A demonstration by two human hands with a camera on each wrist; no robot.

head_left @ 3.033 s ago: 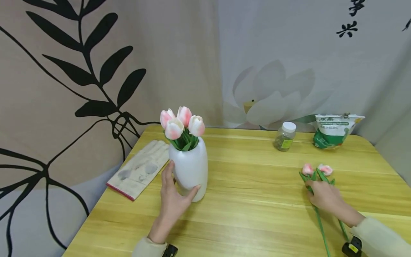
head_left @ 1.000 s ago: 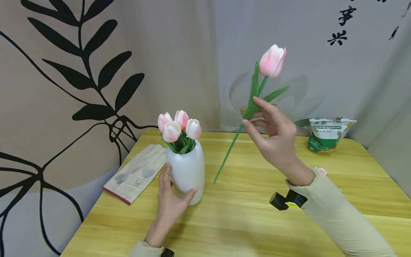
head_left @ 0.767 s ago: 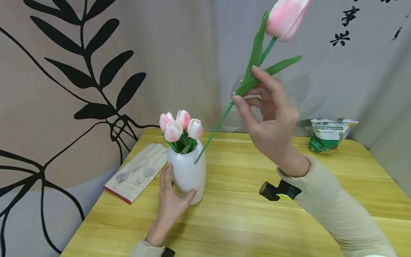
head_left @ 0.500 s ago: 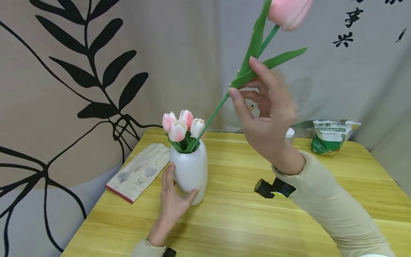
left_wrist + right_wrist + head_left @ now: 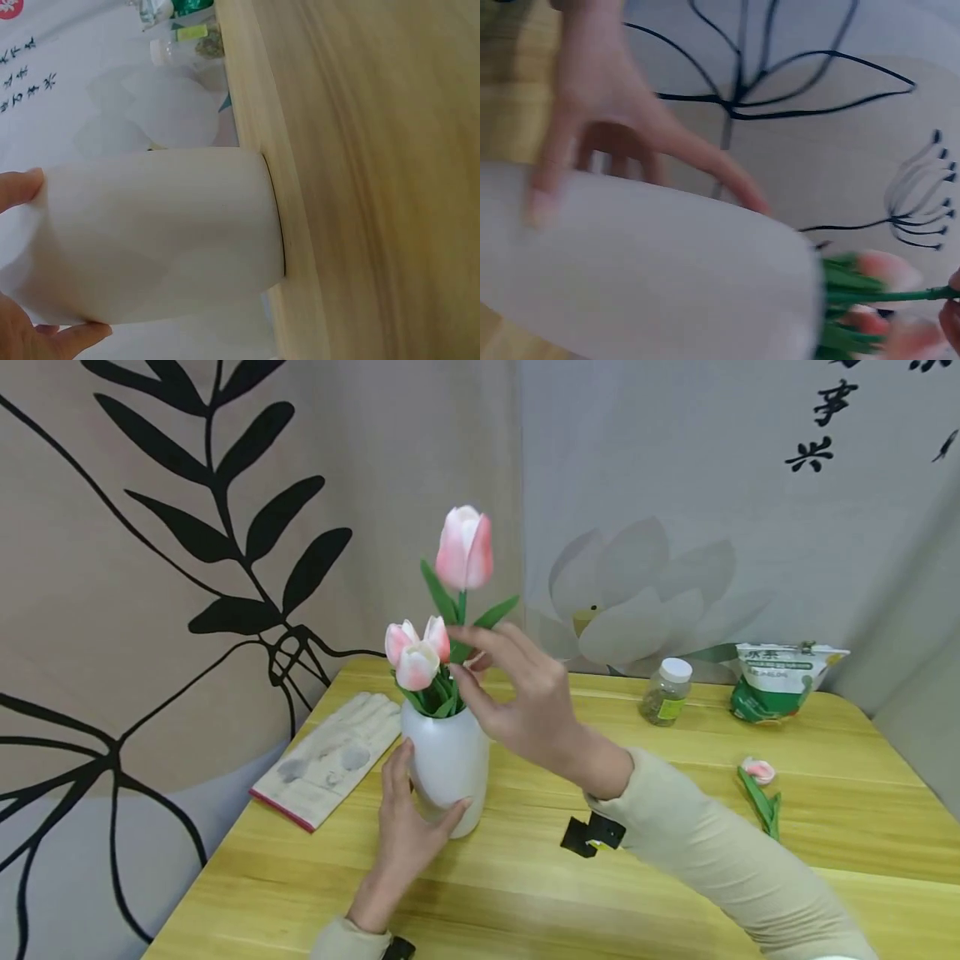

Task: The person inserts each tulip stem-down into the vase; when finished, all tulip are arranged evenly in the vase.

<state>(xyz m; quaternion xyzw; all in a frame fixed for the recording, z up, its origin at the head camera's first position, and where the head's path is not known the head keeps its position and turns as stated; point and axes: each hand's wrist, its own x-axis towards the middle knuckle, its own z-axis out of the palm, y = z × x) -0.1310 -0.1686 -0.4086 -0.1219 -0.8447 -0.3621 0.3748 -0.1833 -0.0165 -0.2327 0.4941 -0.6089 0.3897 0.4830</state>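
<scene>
A white vase (image 5: 446, 768) stands upright on the wooden table, holding several pink-and-white tulips (image 5: 417, 665). My left hand (image 5: 408, 835) grips the vase's lower left side with fingers and thumb; in the left wrist view the vase (image 5: 165, 232) fills the middle. Above the vase mouth, my right hand (image 5: 525, 693) pinches one taller pink tulip (image 5: 465, 550) by its stem near the leaves. In the right wrist view its green stem (image 5: 907, 295) runs toward the vase mouth among the other blooms. My right hand hides part of the bunch in the head view.
Another tulip (image 5: 759, 772) lies at the table's right, partly behind my right sleeve. A lidded jar (image 5: 666, 693) and a green-and-white pouch (image 5: 783, 683) stand at the back. White gloves (image 5: 330, 760) with a red edge lie left of the vase.
My right hand picked up a tulip from the right side of the table, raised it high, then brought it left and down over the vase. My left hand has stayed on the vase.
</scene>
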